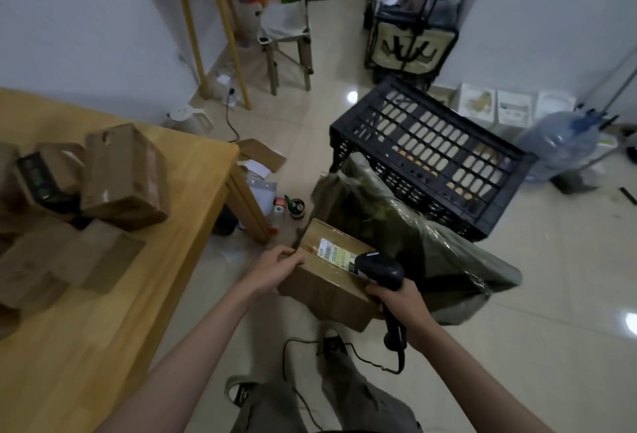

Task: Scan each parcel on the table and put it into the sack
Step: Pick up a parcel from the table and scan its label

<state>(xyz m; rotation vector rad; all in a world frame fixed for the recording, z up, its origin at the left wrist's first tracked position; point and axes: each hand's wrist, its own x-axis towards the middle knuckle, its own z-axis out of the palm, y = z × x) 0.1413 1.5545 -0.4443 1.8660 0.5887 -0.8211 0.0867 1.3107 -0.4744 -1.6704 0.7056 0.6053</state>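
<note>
Hands hold parcel — label unreadable, scanner aimed

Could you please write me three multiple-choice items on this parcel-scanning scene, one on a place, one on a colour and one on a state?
1. Where is the parcel that bears the label?
A. on the table
B. held in the left hand, off the table
C. inside the crate

2. What colour is the crate?
A. black
B. white
C. yellow

3. What is the right hand doing?
A. hanging idle
B. resting flat on the table
C. gripping the scanner

Answers:
1 B, the left hand grips it over the floor beside the wooden table.
2 A, its slotted walls are black.
3 C, its fingers wrap the handle of the scanner, whose head is at the label.
</note>
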